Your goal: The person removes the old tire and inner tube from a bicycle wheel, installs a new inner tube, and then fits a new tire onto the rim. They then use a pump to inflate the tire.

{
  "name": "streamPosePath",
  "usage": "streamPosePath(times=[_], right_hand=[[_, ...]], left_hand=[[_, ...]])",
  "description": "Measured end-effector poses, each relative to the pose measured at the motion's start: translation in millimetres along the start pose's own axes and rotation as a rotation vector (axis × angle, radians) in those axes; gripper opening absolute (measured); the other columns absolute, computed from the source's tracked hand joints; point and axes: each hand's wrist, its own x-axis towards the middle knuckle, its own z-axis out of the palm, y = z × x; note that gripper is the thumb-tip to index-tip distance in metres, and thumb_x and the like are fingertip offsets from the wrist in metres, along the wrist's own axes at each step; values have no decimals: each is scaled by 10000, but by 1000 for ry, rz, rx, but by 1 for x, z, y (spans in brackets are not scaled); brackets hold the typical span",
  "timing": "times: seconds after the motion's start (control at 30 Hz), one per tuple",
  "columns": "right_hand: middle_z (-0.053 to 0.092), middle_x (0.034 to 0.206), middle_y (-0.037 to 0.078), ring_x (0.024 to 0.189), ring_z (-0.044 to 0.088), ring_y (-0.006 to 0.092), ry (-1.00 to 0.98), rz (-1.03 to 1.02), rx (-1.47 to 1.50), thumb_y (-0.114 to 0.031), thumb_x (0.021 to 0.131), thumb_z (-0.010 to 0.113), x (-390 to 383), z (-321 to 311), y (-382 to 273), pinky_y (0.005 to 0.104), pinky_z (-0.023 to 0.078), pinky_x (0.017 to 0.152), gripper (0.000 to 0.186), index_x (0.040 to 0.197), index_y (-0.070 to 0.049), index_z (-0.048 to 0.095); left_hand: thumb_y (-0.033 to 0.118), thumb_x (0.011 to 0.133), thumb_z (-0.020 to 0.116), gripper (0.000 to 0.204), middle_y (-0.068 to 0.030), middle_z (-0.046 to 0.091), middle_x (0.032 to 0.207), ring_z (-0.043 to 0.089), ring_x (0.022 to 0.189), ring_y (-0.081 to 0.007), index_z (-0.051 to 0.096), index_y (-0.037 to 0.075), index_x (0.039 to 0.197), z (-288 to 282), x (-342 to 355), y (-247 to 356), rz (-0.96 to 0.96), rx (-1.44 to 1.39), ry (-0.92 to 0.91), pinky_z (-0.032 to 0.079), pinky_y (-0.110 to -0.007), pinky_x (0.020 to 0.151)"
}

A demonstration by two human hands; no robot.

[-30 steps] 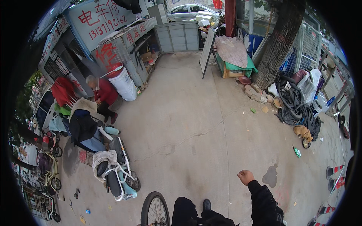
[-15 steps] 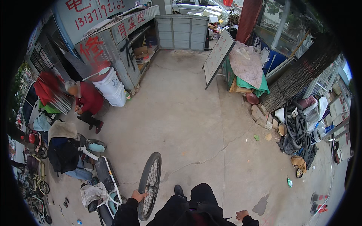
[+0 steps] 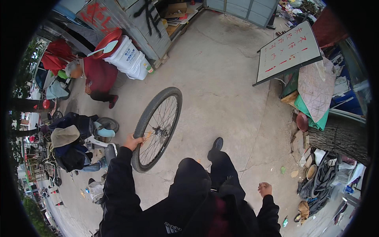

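Observation:
My left hand (image 3: 133, 140) grips the tyre of a detached bicycle wheel (image 3: 158, 132), which is held tilted off to my front left above the concrete. Its spokes, hub and disc are visible. My right hand (image 3: 264, 189) hangs beside my right leg, fingers curled, with nothing visible in it. My dark-clad legs and a black shoe (image 3: 217, 144) show between my hands.
A person in red (image 3: 98, 79) bends at the left, by white buckets (image 3: 130, 63) and above a parked scooter (image 3: 106, 130). A signboard (image 3: 286, 51), covered pile (image 3: 316, 89), tree trunk (image 3: 335, 140) and grey tubing (image 3: 319, 185) line the right; a metal gate (image 3: 241, 10) is ahead.
The view has moved forward and turned. My left hand, holding the wheel, has risen into fuller view. My legs have stepped. The person in red is bent further over.

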Motion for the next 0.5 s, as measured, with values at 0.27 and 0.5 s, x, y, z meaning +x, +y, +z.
streamPosePath(times=[0.27,0.5], right_hand=[[735,924,83,807,710,153,-89,-492,-115,-226,1043,687,239,-74,-447,310,587,754,307,1127,69,693],[744,921,105,791,726,177,-177,-453,-217,-194,1027,705,411,-36,-634,330,611,732,257,1093,54,700]], left_hand=[[128,896,756,315,-108,689,786,697,664,-205,663,-50,1138,-9,105,167,15,-398,136,592,-359,640],[62,840,772,203,-90,659,733,668,589,-194,671,-46,979,34,267,242,-60,-387,212,569,-349,587]])
